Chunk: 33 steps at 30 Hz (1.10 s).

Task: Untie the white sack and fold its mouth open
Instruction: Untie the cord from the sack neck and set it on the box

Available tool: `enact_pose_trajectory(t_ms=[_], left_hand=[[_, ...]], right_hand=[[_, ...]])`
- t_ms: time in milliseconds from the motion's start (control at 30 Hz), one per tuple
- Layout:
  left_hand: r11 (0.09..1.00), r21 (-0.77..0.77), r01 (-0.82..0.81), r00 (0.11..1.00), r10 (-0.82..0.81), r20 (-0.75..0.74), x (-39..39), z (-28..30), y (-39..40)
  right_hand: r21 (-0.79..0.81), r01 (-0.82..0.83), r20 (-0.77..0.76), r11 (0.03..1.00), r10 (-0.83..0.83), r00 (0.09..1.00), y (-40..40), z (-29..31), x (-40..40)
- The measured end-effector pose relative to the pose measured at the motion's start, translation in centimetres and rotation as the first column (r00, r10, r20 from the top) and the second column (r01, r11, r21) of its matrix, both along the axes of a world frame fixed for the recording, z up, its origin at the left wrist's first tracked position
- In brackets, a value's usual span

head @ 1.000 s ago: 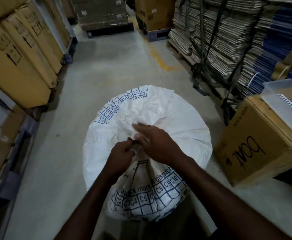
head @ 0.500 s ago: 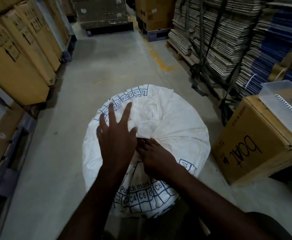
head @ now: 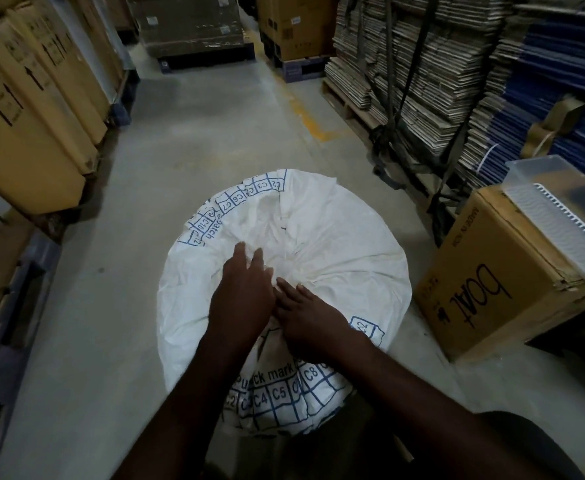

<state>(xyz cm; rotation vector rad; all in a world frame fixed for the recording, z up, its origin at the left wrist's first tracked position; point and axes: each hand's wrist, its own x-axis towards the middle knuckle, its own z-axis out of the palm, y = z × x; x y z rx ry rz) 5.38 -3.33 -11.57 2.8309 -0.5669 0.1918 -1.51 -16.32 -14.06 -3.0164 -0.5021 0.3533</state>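
A large white woven sack [head: 346, 258] with blue grid print stands on the floor below me, its top gathered into folds meeting near the middle. My left hand [head: 242, 296] lies palm down on the gathered cloth, fingers stretched forward and slightly apart. My right hand [head: 308, 317] rests just beside it, fingertips pressed into the bunched mouth at the centre. Whether either hand pinches cloth or a tie is hidden under the palms.
A brown carton marked "boat" [head: 491, 289] with a clear plastic tub [head: 561, 199] on top stands right of the sack. Strapped stacks of flat cardboard [head: 422, 64] line the right side, tall brown cartons [head: 31, 109] the left. A concrete aisle [head: 214, 126] runs ahead.
My left hand has drawn back from the far side of the sack toward the centre, next to my right hand. The right hand has stayed at the gathered mouth.
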Motion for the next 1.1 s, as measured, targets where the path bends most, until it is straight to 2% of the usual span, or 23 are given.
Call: enact_pose_trajectory(t_ms=[67, 133, 200, 233, 300, 367, 400, 467, 567, 600, 633, 667, 733, 800, 867, 1000, 1100], left_hand=[[0.996, 0.086, -0.031, 0.998, 0.026, 0.055, -0.5, 0.2, 0.6], [0.99, 0.14, -0.009, 0.999, 0.005, 0.035, 0.0, 0.8, 1.0], [0.973, 0.181, 0.14, 0.988, -0.15, 0.04, 0.7, 0.6, 1.4], [0.972, 0.162, 0.172, 0.984, -0.176, 0.012, 1.0, 0.5, 1.6], [0.987, 0.035, 0.156, 0.982, -0.152, -0.113, 1.1, 0.5, 1.8], [0.985, -0.027, 0.169, 0.976, -0.172, -0.136, 0.8, -0.3, 1.8], [0.982, -0.01, 0.189, 0.977, -0.189, -0.101, 0.5, -0.9, 1.6], [0.979, -0.031, 0.203, 0.976, -0.204, -0.076, -0.3, -1.9, 0.9], [0.992, -0.035, 0.125, 0.979, -0.129, -0.16, -2.1, -2.6, -0.2], [0.988, -0.053, 0.143, 0.977, -0.15, -0.154, -2.5, -2.9, -0.4], [0.982, -0.119, 0.147, 0.973, -0.166, -0.161, -2.8, -3.4, -0.5], [0.98, -0.131, 0.147, 0.972, -0.168, -0.165, -2.9, -3.8, -0.5], [0.979, -0.149, 0.142, 0.969, -0.168, -0.181, -2.5, -4.2, 0.0], [0.956, -0.262, 0.134, 0.952, -0.198, -0.233, -2.1, -4.0, 0.8], [0.922, -0.356, 0.149, 0.959, -0.223, -0.177, -1.9, -3.4, 1.4], [0.799, -0.588, 0.125, 0.986, -0.168, -0.019, -2.6, -1.9, 1.9], [0.738, -0.668, 0.096, 0.995, -0.091, 0.043, -3.1, -1.9, 2.0]], right_hand=[[0.002, -0.009, -0.014, 1.0, 0.009, 1.0, 0.1, 0.1, 0.2], [0.02, -0.006, -0.045, 1.0, 0.007, 0.999, 0.0, 0.1, 0.6], [0.156, 0.067, -0.133, 0.986, -0.046, 0.99, -0.3, 0.6, 1.1], [0.284, 0.176, -0.152, 0.943, -0.137, 0.979, -0.7, 1.1, 1.5], [0.561, 0.39, -0.084, 0.73, -0.419, 0.904, -2.0, 2.3, 2.3], [0.749, 0.409, 0.009, 0.521, -0.625, 0.78, -3.3, 3.7, 3.3], [0.802, 0.408, 0.003, 0.435, -0.687, 0.727, -3.8, 4.2, 3.9], [0.862, 0.416, -0.104, 0.29, -0.702, 0.705, -4.2, 4.8, 5.5], [0.86, 0.508, -0.395, 0.051, -0.565, 0.724, -2.9, 4.7, 7.7], [0.845, 0.535, -0.454, 0.012, -0.514, 0.728, -2.4, 4.5, 8.1], [0.837, 0.548, -0.477, 0.01, -0.477, 0.738, -2.0, 4.0, 8.4], [0.833, 0.551, -0.472, 0.048, -0.455, 0.755, -1.6, 3.5, 8.6], [0.822, 0.525, -0.39, 0.218, -0.457, 0.8, -1.3, 3.1, 8.7], [0.786, 0.452, -0.257, 0.422, -0.441, 0.86, -1.6, 3.4, 8.3], [0.762, 0.341, -0.149, 0.551, -0.363, 0.92, -2.5, 4.3, 7.4], [0.72, 0.166, -0.018, 0.674, -0.221, 0.975, -5.1, 5.4, 5.5], [0.573, 0.119, -0.066, 0.811, -0.1, 0.993, -7.5, 4.4, 4.3]])
